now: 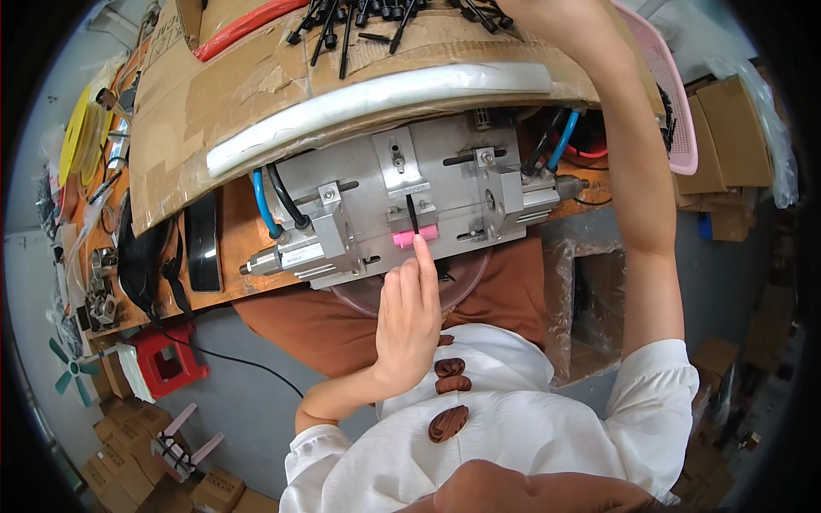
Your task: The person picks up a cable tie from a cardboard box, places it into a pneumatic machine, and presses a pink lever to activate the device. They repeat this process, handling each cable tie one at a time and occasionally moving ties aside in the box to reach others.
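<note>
Pointing at the pink block [403, 240], the left hand [408, 321], palm hidden and hold unclear, is nearer the rod [412, 213], which runs lengthwise away beyond the block; right hand out of view.

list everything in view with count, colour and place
rods: many, black, on cardboard
cardboard: some, brown, beyond fixture
white strip: 1, white, cardboard's near edge
red strip: 1, red, upper left
fixture: 1, silver, before the person
cylinders: 2, silver, fixture's ends
hoses: 4, two blue, two black, by cylinders
slim rod: 1, black, fixture's middle
pink piece: 1, pink, at slim rod's near end
table: 1, orange-brown, under fixture
basket: 1, pink, upper right
spool: 1, yellow, far left
stool: 1, red, floor at left
fan: 1, green, lower left
bowl: 1, clear, below fixture
boxes: several, brown, both sides
shirt: 1, white, on person
left hand: 1, bare, forefinger at pink piece
right hand: 1, bare, cut off at top edge
</note>
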Demonstrator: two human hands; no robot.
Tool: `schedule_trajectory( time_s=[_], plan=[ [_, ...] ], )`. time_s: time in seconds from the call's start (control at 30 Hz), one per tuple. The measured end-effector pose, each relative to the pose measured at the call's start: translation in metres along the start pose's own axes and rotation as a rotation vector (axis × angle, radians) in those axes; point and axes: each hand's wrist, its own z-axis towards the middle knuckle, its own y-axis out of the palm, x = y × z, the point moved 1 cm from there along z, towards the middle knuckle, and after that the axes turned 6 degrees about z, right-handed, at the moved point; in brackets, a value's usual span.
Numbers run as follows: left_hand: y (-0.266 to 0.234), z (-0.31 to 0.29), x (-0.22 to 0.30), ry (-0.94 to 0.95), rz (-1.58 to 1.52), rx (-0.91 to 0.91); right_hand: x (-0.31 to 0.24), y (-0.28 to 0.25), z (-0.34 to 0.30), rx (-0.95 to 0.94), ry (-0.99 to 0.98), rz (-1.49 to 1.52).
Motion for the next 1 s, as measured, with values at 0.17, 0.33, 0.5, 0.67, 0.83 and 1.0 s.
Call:
schedule_trajectory(
  time_s=[0.17,0.33,0.5,0.67,0.83,1.0],
  plan=[
    [-0.003,0.005,0.003,0.036,0.048,0.026,-0.028,-0.030,-0.012,0.074,0.098,0.174],
    [-0.006,0.004,0.001,0.021,0.071,-0.022,-0.059,-0.045,-0.024,0.093,0.333,0.159],
    [-0.022,0.013,-0.015,0.064,0.024,-0.055,-0.020,-0.016,-0.045,0.032,0.131,0.121],
    [-0.096,0.146,-0.078,0.036,0.095,0.437,-0.016,0.007,-0.025,0.045,-0.112,-0.153],
    [-0.095,0.219,-0.149,0.194,-0.089,0.213,-0.007,0.039,0.020,-0.026,-0.473,-0.206],
    [-0.115,0.176,-0.154,0.133,-0.082,0.145,-0.009,0.033,0.019,-0.149,-0.326,0.316]
  ],
)
